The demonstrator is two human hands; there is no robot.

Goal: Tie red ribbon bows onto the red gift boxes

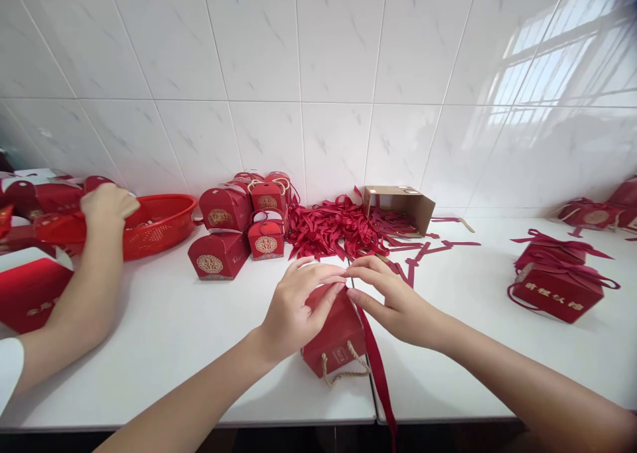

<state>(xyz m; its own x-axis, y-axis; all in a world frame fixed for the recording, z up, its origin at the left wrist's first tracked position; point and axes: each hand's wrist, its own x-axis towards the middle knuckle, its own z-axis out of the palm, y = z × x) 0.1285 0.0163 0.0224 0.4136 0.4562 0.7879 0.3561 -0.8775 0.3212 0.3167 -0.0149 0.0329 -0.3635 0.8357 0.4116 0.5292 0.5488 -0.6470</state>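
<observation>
Straight ahead, a glossy white tiled wall (259, 48) with faint grey veining rises behind a white worktop (164, 353); a barred window's reflection (552, 48) shines in the tiles at upper right. A dark seam (373, 393) runs through the worktop near the middle.

On the left, a red perforated plastic basket (164, 239) stands near the wall, its contents mostly hidden. Right of centre, a brown cardboard box (426, 215) lies on its side with dark red ribbons inside, and a heap of red ribbons (333, 231) spreads to its left. Between basket and heap stands a cluster of red gift boxes (216, 257) with round gold emblems. At the right, two bow-tied gift boxes (557, 294) stand one behind the other.

Near the front edge, beside the seam, is a red gift box (333, 333) with a beige rope handle (353, 375). A long red ribbon (378, 367) trails down beside it and over the edge. Above its top, the left hand (298, 300) has thumb and fingers brought close together, and the right hand (393, 304) meets it, fingertips almost touching; whether either pinches the ribbon, I cannot tell. Far left, a co-worker's curled hand (107, 204) is at the basket.
</observation>
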